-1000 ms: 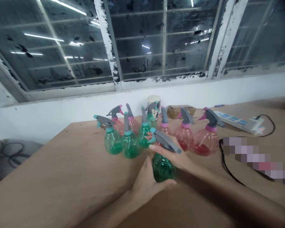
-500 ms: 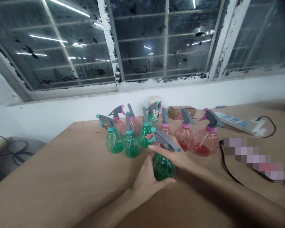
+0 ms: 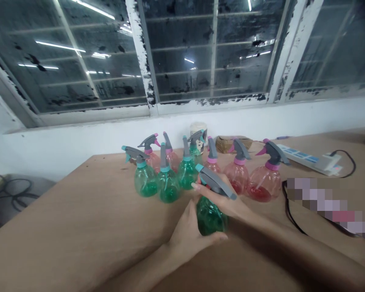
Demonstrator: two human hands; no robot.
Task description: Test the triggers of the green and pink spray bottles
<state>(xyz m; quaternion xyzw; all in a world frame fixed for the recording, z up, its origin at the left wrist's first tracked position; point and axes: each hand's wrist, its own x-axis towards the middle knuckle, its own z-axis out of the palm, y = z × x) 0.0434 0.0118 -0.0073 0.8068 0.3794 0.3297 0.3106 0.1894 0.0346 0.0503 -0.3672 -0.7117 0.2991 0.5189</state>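
Observation:
A green spray bottle (image 3: 211, 219) with a grey and teal trigger head is between my hands, close in front of me. My left hand (image 3: 190, 227) wraps round the lower left of its body, thumb along the bottom. Higher up, my right hand (image 3: 223, 198) closes round the neck just under the spray head; some of its fingers are hidden behind. Just beyond stand other spray bottles: a green one (image 3: 168, 188) and another green one (image 3: 145, 182) to the left, a pink one (image 3: 235, 174) and a larger pink one (image 3: 264, 182) to the right. Coloured liquid lies in their bottoms.
Behind the bottles are a white tub (image 3: 198, 132) and a brown cardboard box (image 3: 233, 144) by the wall. A white power strip (image 3: 307, 157) with a plugged-in adapter and black cable lies at the right, near a blurred-out patch. The wooden table (image 3: 88, 211) ends at the left.
The held spray bottle has shifted slightly right and down, and its spray head has turned a little. Both hands keep their hold. The other bottles stand where they were.

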